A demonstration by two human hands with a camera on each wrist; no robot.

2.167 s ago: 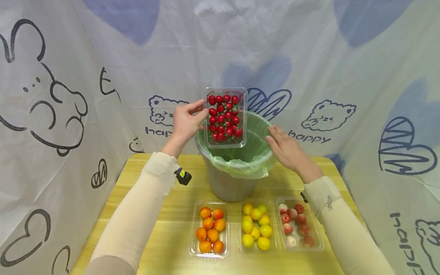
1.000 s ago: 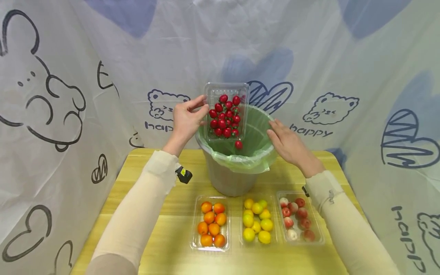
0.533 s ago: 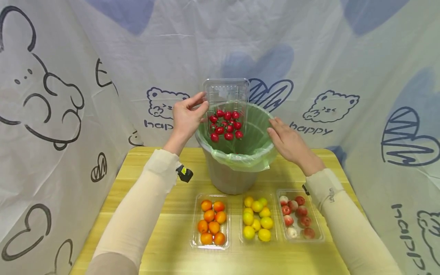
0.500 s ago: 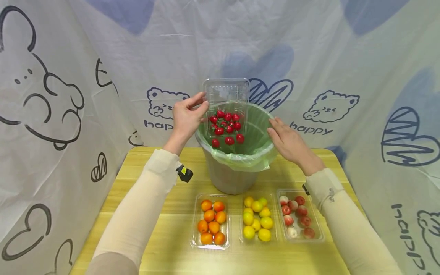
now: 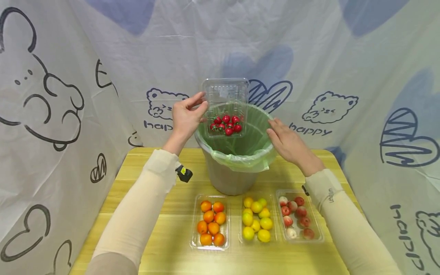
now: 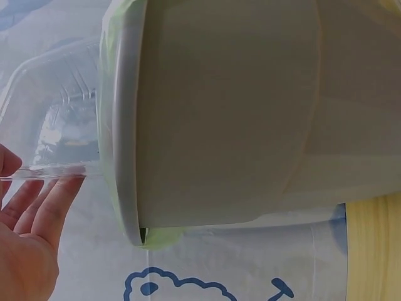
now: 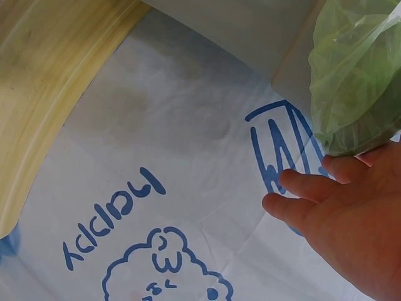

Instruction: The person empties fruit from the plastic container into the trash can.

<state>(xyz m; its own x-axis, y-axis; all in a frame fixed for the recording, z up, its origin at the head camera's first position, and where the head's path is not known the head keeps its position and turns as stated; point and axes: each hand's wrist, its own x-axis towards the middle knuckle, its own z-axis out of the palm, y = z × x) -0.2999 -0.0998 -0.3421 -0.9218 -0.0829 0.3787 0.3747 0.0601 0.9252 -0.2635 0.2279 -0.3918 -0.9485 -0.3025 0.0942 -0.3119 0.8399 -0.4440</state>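
In the head view, my left hand [image 5: 187, 117] pinches the left edge of a clear plastic box [image 5: 227, 91], thumb toward me. The box is tilted steeply over the mouth of a grey trash bin [image 5: 232, 179] lined with a green bag [image 5: 254, 131]. Several small red fruits with green stems [image 5: 227, 126], like cherry tomatoes, sit at its lower end. Fingers of the left hand [image 6: 37, 219] also show under the box rim in the left wrist view. My right hand [image 5: 288, 145] rests on the bin's right rim with straight fingers. What lies inside the bin is hidden.
On the wooden table [image 5: 165, 244] in front of the bin stand three clear boxes: one of orange fruits [image 5: 208, 216], one of yellow lemon-like fruits [image 5: 256, 225], one of red-and-white fruits [image 5: 288, 220]. White printed cloth [image 5: 178, 49] encloses the table at the back and sides.
The box has tipped further, and many of its red fruits have slid down and dropped into the bin. Fewer are left at its lower end. My right hand stays at the rim.
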